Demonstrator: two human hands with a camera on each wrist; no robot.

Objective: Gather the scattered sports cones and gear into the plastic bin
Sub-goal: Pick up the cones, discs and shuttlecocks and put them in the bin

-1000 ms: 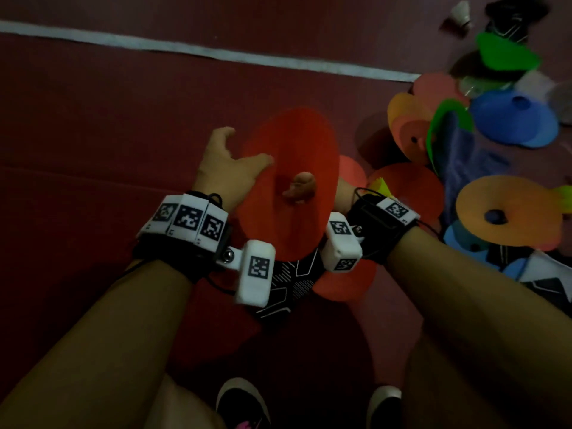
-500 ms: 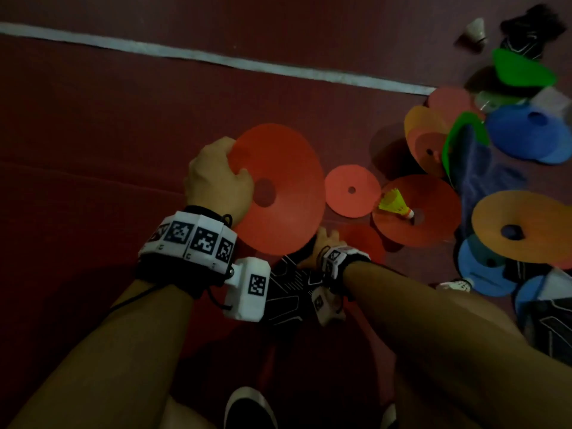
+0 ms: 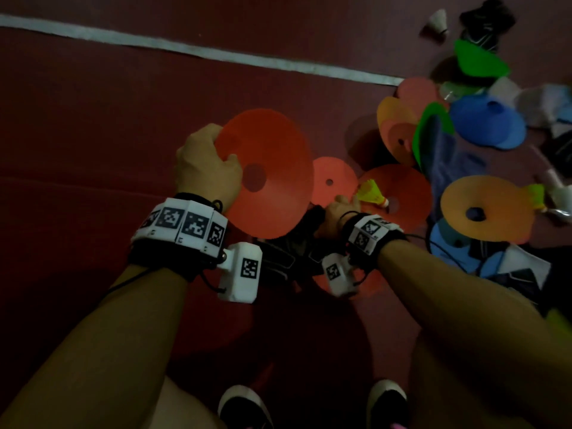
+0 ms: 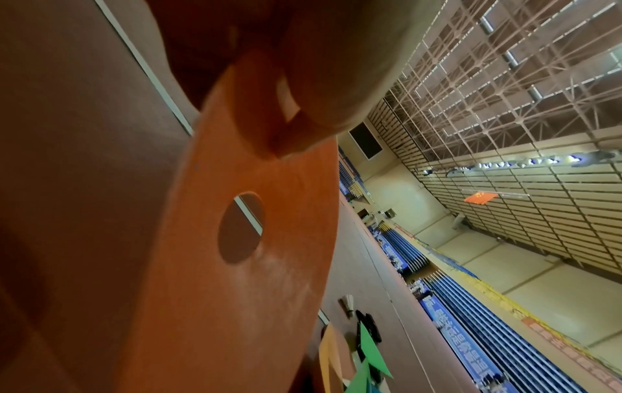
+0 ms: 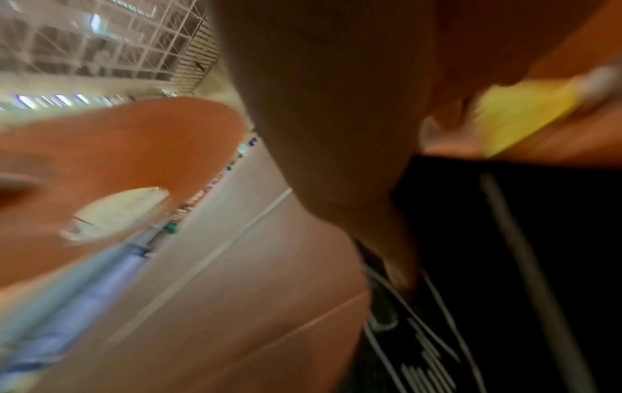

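Note:
My left hand grips the left rim of a large red disc cone, thumb on top, holding it tilted above the floor; the left wrist view shows the thumb pressed on the disc. My right hand is low beside it, fingers curled on a black piece of gear with white lines, close to a yellow shuttlecock. The blurred right wrist view shows the black gear and the shuttlecock by my fingers. No plastic bin is in view.
A small red disc and a red cone lie on the dark red floor. A pile at right holds an orange disc, blue cone, green cone and white shuttlecock. A white line crosses behind.
The right hand let go of the large red disc, dropped to the black gear, then edged toward the yellow shuttlecock. The left hand closed on the disc's rim and keeps holding it.

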